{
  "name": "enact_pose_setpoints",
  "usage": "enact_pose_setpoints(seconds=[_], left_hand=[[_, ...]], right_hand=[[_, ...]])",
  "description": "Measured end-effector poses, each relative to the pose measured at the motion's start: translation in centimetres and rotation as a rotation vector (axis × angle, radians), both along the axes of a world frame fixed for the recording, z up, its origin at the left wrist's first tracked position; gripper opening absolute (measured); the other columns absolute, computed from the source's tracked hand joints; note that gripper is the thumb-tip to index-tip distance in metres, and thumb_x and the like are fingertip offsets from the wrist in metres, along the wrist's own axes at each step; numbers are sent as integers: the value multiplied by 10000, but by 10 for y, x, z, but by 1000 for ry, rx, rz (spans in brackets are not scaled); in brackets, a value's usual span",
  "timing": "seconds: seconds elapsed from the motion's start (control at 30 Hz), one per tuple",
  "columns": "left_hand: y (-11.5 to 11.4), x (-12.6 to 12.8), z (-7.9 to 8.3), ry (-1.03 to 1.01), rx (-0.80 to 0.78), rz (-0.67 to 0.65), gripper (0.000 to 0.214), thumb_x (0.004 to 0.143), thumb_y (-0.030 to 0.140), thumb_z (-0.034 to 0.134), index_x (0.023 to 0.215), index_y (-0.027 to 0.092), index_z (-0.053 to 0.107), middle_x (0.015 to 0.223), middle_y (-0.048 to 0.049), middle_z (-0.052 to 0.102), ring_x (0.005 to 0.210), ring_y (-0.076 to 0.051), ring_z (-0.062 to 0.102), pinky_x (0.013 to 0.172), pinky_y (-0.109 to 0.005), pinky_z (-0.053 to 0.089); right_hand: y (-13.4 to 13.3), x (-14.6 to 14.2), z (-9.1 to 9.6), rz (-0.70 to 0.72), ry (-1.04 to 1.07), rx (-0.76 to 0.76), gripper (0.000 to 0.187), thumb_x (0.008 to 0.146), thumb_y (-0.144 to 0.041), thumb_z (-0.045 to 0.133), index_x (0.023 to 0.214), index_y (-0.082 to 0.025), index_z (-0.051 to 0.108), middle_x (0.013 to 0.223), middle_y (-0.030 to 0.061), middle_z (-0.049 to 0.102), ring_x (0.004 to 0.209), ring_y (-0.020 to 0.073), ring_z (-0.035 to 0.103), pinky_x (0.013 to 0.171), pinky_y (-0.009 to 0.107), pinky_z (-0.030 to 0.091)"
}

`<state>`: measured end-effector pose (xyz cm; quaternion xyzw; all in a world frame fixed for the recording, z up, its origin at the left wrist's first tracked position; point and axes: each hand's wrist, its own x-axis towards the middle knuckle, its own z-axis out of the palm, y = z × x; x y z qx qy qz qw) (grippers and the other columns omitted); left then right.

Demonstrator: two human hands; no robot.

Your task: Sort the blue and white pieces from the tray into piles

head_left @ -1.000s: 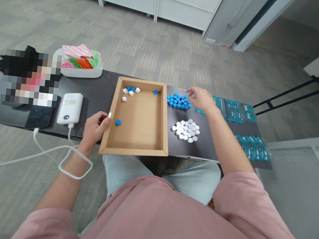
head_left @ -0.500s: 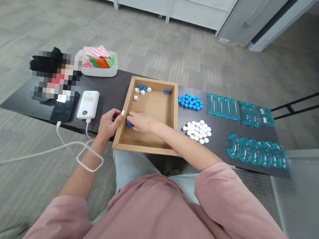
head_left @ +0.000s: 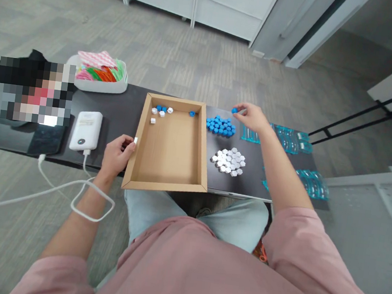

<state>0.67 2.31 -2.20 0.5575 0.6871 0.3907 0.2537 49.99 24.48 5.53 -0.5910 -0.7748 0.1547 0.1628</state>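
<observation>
My right hand (head_left: 251,117) is raised beyond the pile of blue hexagonal pieces (head_left: 221,126), pinching one blue hexagonal piece (head_left: 235,110) between thumb and fingertips. At the left side of a shallow cardboard box (head_left: 162,187), my left hand (head_left: 119,154) has its fingers curled against the rim, beside a small white patch (head_left: 136,140). Inside the box, several white pieces (head_left: 162,113) and a few blue ones (head_left: 192,113) lie near the far wall. A cluster of white hexagonal pieces (head_left: 230,160) sits on the table right of the box.
Teal-edged clear plastic parts (head_left: 311,182) lie in rows at the right, partly behind my right forearm. On the left are a white power bank (head_left: 86,130) with a cable (head_left: 79,194), a dark phone (head_left: 47,139) and a white bin (head_left: 103,86) of colourful items.
My right hand has left the box's near left corner and moved right, past the blue pile, with a blue piece. My left hand stays at the rim. The view has shifted right.
</observation>
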Motion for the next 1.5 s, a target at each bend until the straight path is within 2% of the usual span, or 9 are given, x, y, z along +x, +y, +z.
enact_pose_setpoints(seconds=[0.13, 0.33, 0.47, 0.63, 0.77, 0.9, 1.17, 1.37, 1.5], left_hand=[[0, 0, 0, -2, -2, 22, 186, 903, 444, 634, 868, 269, 685, 796, -41, 730, 727, -243, 634, 725, -387, 526], [-1, 0, 2, 12, 1, 17, 205, 888, 458, 629, 847, 263, 677, 774, -42, 722, 723, -235, 616, 713, -368, 517], [-1, 0, 1, 1, -1, 18, 218, 884, 468, 628, 856, 260, 685, 783, -41, 730, 720, -231, 617, 708, -366, 510], [0, -2, -3, 8, 11, 9, 219, 890, 467, 632, 857, 258, 689, 793, -44, 735, 725, -234, 622, 716, -371, 507], [0, -2, -3, 9, 14, 13, 215, 895, 459, 636, 865, 255, 696, 783, -41, 731, 719, -232, 620, 717, -370, 506], [0, 0, 0, 1, 2, 14, 213, 901, 457, 632, 863, 257, 695, 779, -38, 736, 713, -230, 623, 713, -369, 519], [-1, -3, -6, 11, 31, -22, 270, 914, 518, 625, 894, 261, 705, 804, -46, 757, 724, -236, 651, 721, -376, 536], [0, -6, -11, 41, 34, -36, 291, 924, 544, 624, 912, 266, 707, 836, -51, 781, 757, -246, 681, 746, -385, 554], [0, -7, -13, 35, 40, -49, 298, 915, 560, 635, 912, 270, 702, 839, -48, 777, 758, -249, 681, 758, -392, 553]], right_hand=[[19, 25, -13, -64, -216, -95, 441, 946, -228, 768, 1367, -157, 876, 1302, 130, 898, 1128, 289, 838, 1099, 403, 620], [29, 23, -28, -19, -393, -188, 438, 938, -208, 796, 1365, -248, 886, 1350, 73, 903, 1280, 294, 833, 1036, 345, 632], [28, 27, -29, -2, -352, -216, 466, 902, -144, 774, 1345, -230, 890, 1263, 59, 922, 1209, 268, 853, 1067, 343, 633], [23, 22, -19, -30, -196, -81, 468, 918, -125, 687, 1339, -171, 886, 1249, 96, 914, 1140, 268, 848, 1108, 383, 623], [26, -14, -5, 51, -97, 8, 429, 970, -201, 680, 1346, -178, 886, 1248, 104, 905, 1028, 268, 825, 1050, 408, 633], [27, -74, 3, 174, -113, 22, 377, 1015, -204, 671, 1324, -193, 886, 1258, 95, 896, 1069, 271, 796, 1044, 394, 613], [-14, -193, -10, 381, -597, 155, 439, 1097, -89, 502, 1359, -71, 854, 1443, 258, 781, 1332, 375, 718, 1164, 508, 462], [-23, -215, -16, 366, -719, 75, 542, 1140, -37, 363, 1449, -44, 808, 1452, 268, 799, 1406, 368, 709, 1170, 502, 463], [-27, -211, -13, 387, -700, 41, 452, 1104, -54, 505, 1465, -65, 778, 1474, 255, 799, 1399, 364, 733, 1168, 490, 489]])
